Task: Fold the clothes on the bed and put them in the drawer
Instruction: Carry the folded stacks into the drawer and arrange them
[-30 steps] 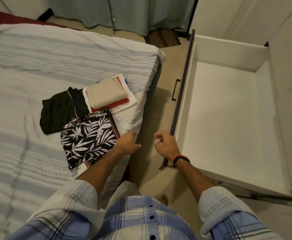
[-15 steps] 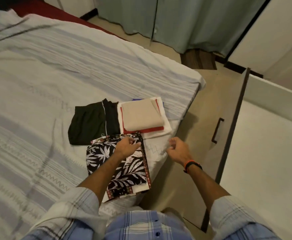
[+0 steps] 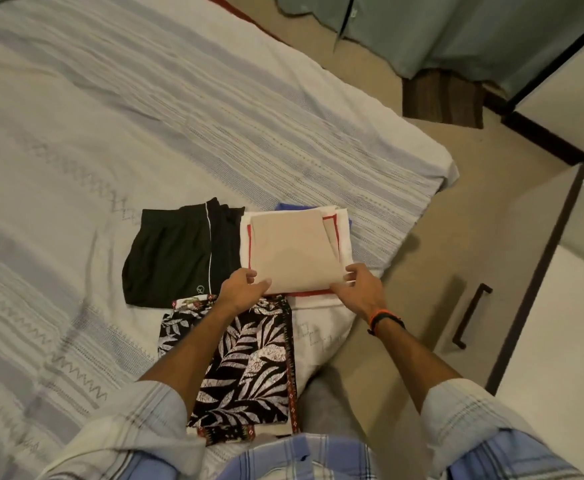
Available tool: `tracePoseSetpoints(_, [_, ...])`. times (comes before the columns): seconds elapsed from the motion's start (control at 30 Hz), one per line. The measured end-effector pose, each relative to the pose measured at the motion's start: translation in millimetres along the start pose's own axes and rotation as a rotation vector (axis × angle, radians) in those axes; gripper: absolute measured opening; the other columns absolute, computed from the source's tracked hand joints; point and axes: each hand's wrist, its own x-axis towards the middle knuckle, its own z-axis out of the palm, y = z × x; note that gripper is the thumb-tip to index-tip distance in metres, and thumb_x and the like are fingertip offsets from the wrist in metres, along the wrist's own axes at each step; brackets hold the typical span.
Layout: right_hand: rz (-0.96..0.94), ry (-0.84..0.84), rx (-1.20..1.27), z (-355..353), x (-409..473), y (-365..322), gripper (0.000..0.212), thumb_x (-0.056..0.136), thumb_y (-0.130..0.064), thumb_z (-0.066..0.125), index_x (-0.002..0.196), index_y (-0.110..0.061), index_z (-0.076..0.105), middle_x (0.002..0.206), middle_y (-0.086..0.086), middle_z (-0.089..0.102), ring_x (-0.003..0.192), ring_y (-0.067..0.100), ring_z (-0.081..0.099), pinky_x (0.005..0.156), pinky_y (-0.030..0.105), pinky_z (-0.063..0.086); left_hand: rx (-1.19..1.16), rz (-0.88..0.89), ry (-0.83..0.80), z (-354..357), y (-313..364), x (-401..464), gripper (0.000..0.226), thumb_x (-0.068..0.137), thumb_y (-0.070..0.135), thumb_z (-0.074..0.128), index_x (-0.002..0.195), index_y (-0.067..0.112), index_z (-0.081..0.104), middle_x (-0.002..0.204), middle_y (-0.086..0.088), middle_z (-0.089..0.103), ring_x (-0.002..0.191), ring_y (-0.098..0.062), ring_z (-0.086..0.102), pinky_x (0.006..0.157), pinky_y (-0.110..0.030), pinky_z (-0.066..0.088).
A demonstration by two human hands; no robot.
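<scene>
head view, change: half a second ago the left hand (image 3: 240, 289) lay on the leaf-print garment (image 3: 249, 368) and the right hand (image 3: 360, 289) hung over the bed's edge; both have since gone forward to the near edge of the folded stack (image 3: 294, 251).
head view, camera: a second ago the open drawer (image 3: 560, 341) filled the right side; now only its front, handle and a strip of white interior show.
meaning for task: judged as the start of a pickup; folding looks done for the pieces in sight, and the stack is likely the first load for the drawer.
left hand, fingers: thumb on top of the beige piece at its near left corner; the other fingers reach toward the edge, and whether they are under it cannot be told.
right hand, fingers: curled at the near right corner, seemingly tucked against the white layer; a firm grip cannot be told.
stack, look: beige cloth on top, red under it, then white, a blue edge at the far side; flat, square, edges roughly lined up.
stack, place: on the bed (image 3: 110, 133) near its drawer-side corner, touching the black shorts (image 3: 176, 251) on its left, leaf-print garment just in front.
risk: loose layers may slide apart if lifted from one edge.
</scene>
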Motion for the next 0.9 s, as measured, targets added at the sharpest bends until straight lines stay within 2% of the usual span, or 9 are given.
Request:
tracePoseSetpoints(0.17, [0.056,-0.001,-0.010,-9,61,-7,0.071,0.078,-0.040,0.078,0.134,-0.007,0.047,0.126,0.008,0.059,0.114,0.026,0.058,0.092,0.034,0.046,0.034,0.060,0.094,12,21,37,0.051,0.089,0.032,0.070,0.135,0.020,0.053,0.140,-0.004,0.054,0.126,-0.021,0.052,0.107,-0.039,0.043])
tracePoseSetpoints(0.2, [0.121,-0.036,-0.012,-7,113,-1,0.070,0.078,-0.040,0.079,0.131,-0.007,0.048,0.123,0.007,0.058,0.112,0.025,0.058,0.090,0.033,0.045,0.024,0.040,0.106,27,29,82,0.049,0.087,0.030,0.071,0.134,0.022,0.055,0.141,-0.002,0.052,0.127,-0.021,0.051,0.109,-0.039,0.042])
tracePoseSetpoints(0.3, [0.123,-0.058,0.087,-7,107,-4,0.061,0.071,-0.044,0.084,0.112,-0.014,0.051,0.111,0.001,0.062,0.096,0.020,0.059,0.084,0.033,0.049,0.158,0.151,0.029,21,29,71,0.052,0.087,0.028,0.072,0.136,0.023,0.056,0.151,-0.001,0.040,0.138,-0.021,0.039,0.117,-0.040,0.030])
tracePoseSetpoints(0.37, [0.207,-0.122,0.155,0,140,2,0.063,0.067,-0.043,0.087,0.109,-0.018,0.048,0.106,-0.001,0.064,0.091,0.018,0.061,0.081,0.033,0.050,0.243,0.104,-0.024,32,29,99,0.057,0.086,0.032,0.072,0.139,0.023,0.053,0.155,-0.002,0.033,0.142,-0.020,0.032,0.119,-0.038,0.025])
tracePoseSetpoints(0.43, [0.271,-0.201,0.243,11,156,6,0.066,0.066,-0.038,0.090,0.111,-0.018,0.046,0.101,-0.006,0.063,0.089,0.015,0.061,0.081,0.031,0.048,0.249,0.082,-0.002,39,26,112,0.055,0.083,0.034,0.074,0.135,0.025,0.057,0.152,0.000,0.035,0.138,-0.019,0.036,0.118,-0.038,0.028])
tracePoseSetpoints(0.57, [0.298,-0.260,0.407,23,170,7,0.085,0.048,-0.044,0.097,0.120,-0.021,0.060,0.105,-0.005,0.074,0.095,0.016,0.070,0.085,0.038,0.058,0.159,0.075,0.078,41,25,116,0.047,0.075,0.029,0.083,0.119,0.024,0.067,0.139,0.001,0.043,0.128,-0.017,0.044,0.110,-0.030,0.034])
tracePoseSetpoints(0.67, [0.265,-0.365,0.474,26,177,-5,0.065,0.058,-0.027,0.095,0.116,-0.019,0.067,0.104,-0.003,0.076,0.093,0.015,0.072,0.077,0.032,0.059,0.134,0.062,0.095,39,25,120,0.048,0.072,0.025,0.085,0.116,0.023,0.069,0.137,0.000,0.045,0.127,-0.017,0.045,0.108,-0.030,0.035])
tracePoseSetpoints(0.73, [0.261,-0.444,0.543,27,180,-9,0.058,0.065,-0.017,0.091,0.118,-0.016,0.067,0.108,0.000,0.075,0.098,0.018,0.072,0.084,0.037,0.059,0.112,0.053,0.088,37,22,119,0.048,0.071,0.023,0.085,0.116,0.021,0.069,0.136,-0.001,0.046,0.125,-0.018,0.047,0.109,-0.032,0.038])
tracePoseSetpoints(0.9, [0.246,-0.552,0.546,28,188,-7,0.066,0.065,-0.020,0.091,0.124,-0.021,0.063,0.116,-0.001,0.072,0.107,0.021,0.069,0.093,0.047,0.055,0.055,0.048,0.067,32,17,120,0.047,0.072,0.020,0.084,0.117,0.020,0.069,0.139,-0.003,0.046,0.128,-0.018,0.045,0.112,-0.037,0.038])
